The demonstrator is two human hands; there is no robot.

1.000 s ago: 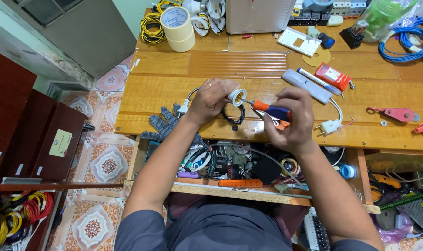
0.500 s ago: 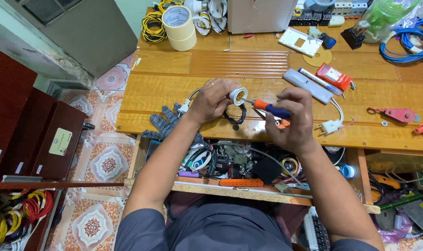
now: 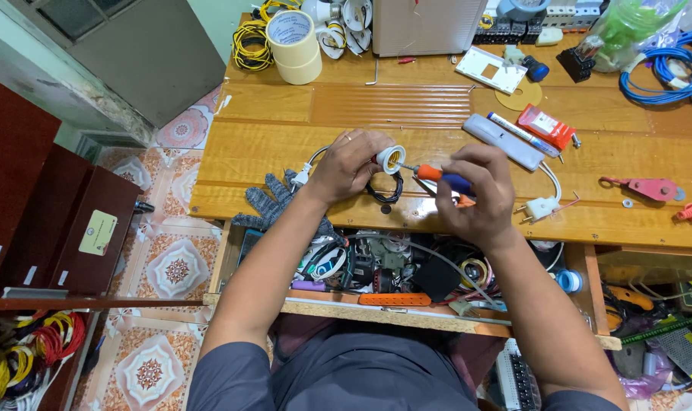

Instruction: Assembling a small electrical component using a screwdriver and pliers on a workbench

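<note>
1. The left hand [image 3: 346, 166] is gripping a white lamp socket [image 3: 392, 159], fingers curled around its body, its open mouth turned toward the right hand. A ring shows on one finger.
2. The right hand [image 3: 474, 190] is closed around the orange-and-blue handle of a screwdriver [image 3: 437, 175], with the metal shaft pointing into the mouth of the socket.
3. Since a second ago the socket is sitting slightly further left and its mouth is facing the tool more squarely; the screwdriver tip, which was lying just beside the socket, is now reaching into it. My reading: the tool is now engaging something inside the socket, likely a terminal screw, though the tip itself is hidden.
4. The socket is being held just above the front part of the wooden workbench [image 3: 285, 152], with a black cable [image 3: 384, 190] looping under it and a white lead trailing off to the left.
5. A grey knit glove [image 3: 274, 202] is lying at the bench edge under the left forearm.
6. A white two-pin plug [image 3: 540, 207] is resting to the right of the right hand, apart from it.
7. Rolls of masking tape [image 3: 294, 46] are standing at the back of the bench; the open drawer [image 3: 392, 266] below is holding tangled wires and tools.
</note>
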